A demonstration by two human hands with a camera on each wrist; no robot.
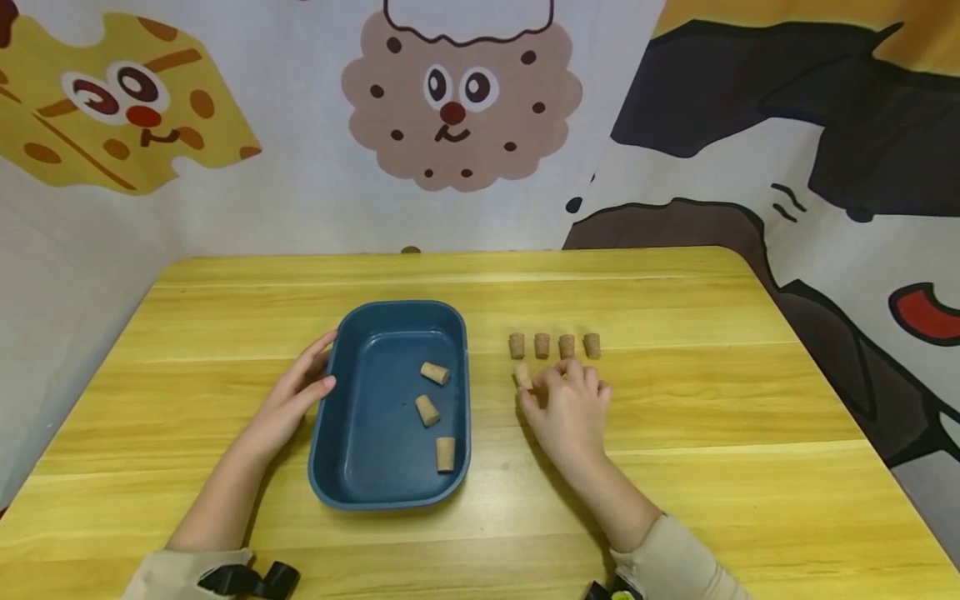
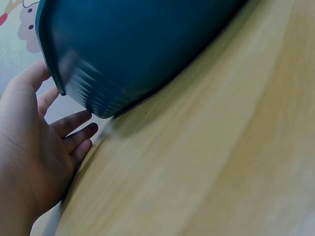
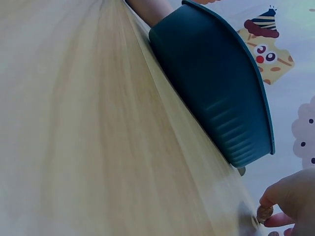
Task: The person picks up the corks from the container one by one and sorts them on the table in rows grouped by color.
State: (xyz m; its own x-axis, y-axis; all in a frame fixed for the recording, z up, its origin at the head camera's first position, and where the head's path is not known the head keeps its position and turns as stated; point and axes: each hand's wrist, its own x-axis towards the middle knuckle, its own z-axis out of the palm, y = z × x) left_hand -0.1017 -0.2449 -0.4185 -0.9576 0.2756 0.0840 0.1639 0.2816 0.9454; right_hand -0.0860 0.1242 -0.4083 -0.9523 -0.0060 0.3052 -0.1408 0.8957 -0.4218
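My left hand point(image 1: 288, 400) rests against the left side of a blue plastic tray point(image 1: 322, 450), fingers extended along its rim. In the left wrist view the same hand point(image 2: 44, 132) has its fingertips right at the tray's ribbed corner. My right hand point(image 1: 572, 412) pinches a cork stopper point(image 1: 522, 377) between thumb and fingers, close over the table. This cork point(image 3: 264, 213) also shows at the fingertips in the right wrist view. Just beyond it stand several corks point(image 1: 542, 346) in a row. Inside the tray lie a cork point(image 1: 435, 373), another cork point(image 1: 427, 410) and a third cork point(image 1: 446, 455).
A wood-grain table point(image 1: 712, 358) bears everything, its back edge against a cloth point(image 1: 300, 208) printed with cartoon food. Black devices are strapped on both wrists, at the ends of beige sleeves point(image 1: 675, 558).
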